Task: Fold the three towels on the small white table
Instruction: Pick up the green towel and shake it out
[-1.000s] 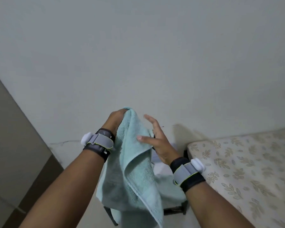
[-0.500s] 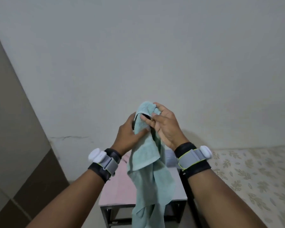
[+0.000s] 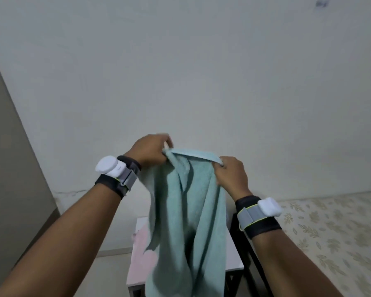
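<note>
A light green towel (image 3: pixel 189 213) hangs in the air in front of the wall, held up by its top edge. My left hand (image 3: pixel 149 152) grips its upper left corner and my right hand (image 3: pixel 230 174) pinches its upper right corner, so the top hem is stretched between them. The cloth drapes down in loose folds and covers most of the small white table (image 3: pixel 234 254) below. A pink towel (image 3: pixel 142 251) lies on the table's left part, partly hidden behind the green one. A third towel is not visible.
A plain pale wall fills the background. A bed with a leaf-patterned mattress (image 3: pixel 330 232) stands to the right of the table. A dark frame (image 3: pixel 247 256) runs between table and bed. A brown wall panel (image 3: pixel 13 179) is at the left.
My hands, close together at the towel's top half a second ago, have moved apart along the hem, spreading the green towel wider. The view has tilted.
</note>
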Demonstrator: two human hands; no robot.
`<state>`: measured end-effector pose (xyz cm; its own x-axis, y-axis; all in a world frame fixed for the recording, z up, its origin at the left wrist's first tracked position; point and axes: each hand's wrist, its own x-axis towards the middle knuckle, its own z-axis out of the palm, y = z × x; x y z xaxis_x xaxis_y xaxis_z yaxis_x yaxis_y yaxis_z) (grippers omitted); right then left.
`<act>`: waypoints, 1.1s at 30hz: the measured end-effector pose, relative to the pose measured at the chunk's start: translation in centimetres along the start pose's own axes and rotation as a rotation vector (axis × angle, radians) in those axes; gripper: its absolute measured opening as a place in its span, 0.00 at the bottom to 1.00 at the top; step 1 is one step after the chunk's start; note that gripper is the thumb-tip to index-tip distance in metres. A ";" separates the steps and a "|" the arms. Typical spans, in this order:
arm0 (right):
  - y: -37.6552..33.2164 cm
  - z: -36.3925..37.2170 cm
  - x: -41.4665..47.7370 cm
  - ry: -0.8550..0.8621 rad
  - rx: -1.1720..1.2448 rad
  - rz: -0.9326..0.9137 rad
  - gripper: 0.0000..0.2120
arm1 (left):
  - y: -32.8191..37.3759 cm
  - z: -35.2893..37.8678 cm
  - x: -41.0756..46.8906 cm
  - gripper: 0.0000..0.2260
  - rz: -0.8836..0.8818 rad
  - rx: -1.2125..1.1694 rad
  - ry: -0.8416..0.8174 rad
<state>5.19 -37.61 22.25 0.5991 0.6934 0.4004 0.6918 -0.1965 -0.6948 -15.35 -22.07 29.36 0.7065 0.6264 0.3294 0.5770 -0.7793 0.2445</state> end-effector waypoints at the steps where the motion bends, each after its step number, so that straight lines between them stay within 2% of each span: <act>1: 0.3 -0.4 0.1 0.074 -0.011 0.014 0.19 | -0.8 0.5 0.2 0.08 -0.032 0.121 -0.123; 3: 1.1 -1.3 0.8 0.133 0.003 0.071 0.18 | -2.8 1.8 -0.2 0.05 -0.115 0.212 -0.245; 4: 1.6 -1.7 1.2 0.080 -0.032 0.110 0.19 | -4.0 2.4 -0.5 0.06 -0.146 0.134 -0.230; 7: 2.4 -2.3 2.0 -0.281 -0.341 0.168 0.22 | -3.8 2.6 -0.9 0.14 -0.144 -0.426 0.022; 9: 1.3 -1.7 2.1 -0.440 -0.431 0.082 0.21 | -1.1 2.0 -0.2 0.14 -0.015 -0.559 0.108; 11: -0.6 0.0 1.9 -0.483 -0.186 -0.115 0.16 | 2.1 1.7 0.4 0.07 0.139 -0.484 0.046; 12: -1.7 0.7 1.5 -0.499 -0.020 -0.157 0.18 | 3.4 1.8 0.5 0.03 0.182 -0.451 0.013; 14: -2.7 1.8 1.7 -0.511 0.208 -0.161 0.16 | 4.1 2.2 1.0 0.01 0.180 -0.448 0.007; 16: -2.7 2.5 1.8 -0.462 0.255 -0.148 0.08 | 3.2 2.8 0.6 0.07 0.103 -0.517 0.018; 18: -2.1 2.6 1.8 -0.308 0.263 -0.134 0.07 | 1.6 3.6 -0.3 0.13 0.029 -0.631 -0.094; 20: -1.9 2.0 1.9 -0.190 0.320 -0.120 0.05 | 0.5 5.5 -1.7 0.14 -0.020 -0.730 -0.272; 21: -2.2 1.7 2.1 -0.178 0.355 -0.127 0.03 | 0.3 6.9 -2.3 0.13 -0.038 -0.746 -0.291; 24: -3.7 1.2 2.7 -0.240 0.351 -0.211 0.02 | 0.6 11.0 -3.0 0.05 -0.143 -0.826 -0.105; 27: -4.2 0.7 3.1 -0.258 0.259 -0.259 0.11 | 0.3 12.1 -2.4 0.14 -0.263 -0.978 0.136; 29: -3.2 0.3 3.4 -0.256 0.329 -0.209 0.22 | 0.1 11.2 -1.9 0.20 -0.242 -0.983 0.328; 31: -2.5 -0.3 3.2 -0.330 0.434 -0.152 0.27 | 1.1 9.8 -1.5 0.20 -0.161 -0.976 0.447; 33: -2.5 -0.6 2.7 -0.400 0.534 -0.141 0.20 | 3.0 8.4 -1.4 0.21 -0.047 -0.933 0.461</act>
<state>5.37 -35.67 25.41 0.2515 0.9105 0.3281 0.3970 0.2121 -0.8930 -11.17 -25.16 21.94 0.3528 0.7422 0.5698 -0.0847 -0.5811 0.8094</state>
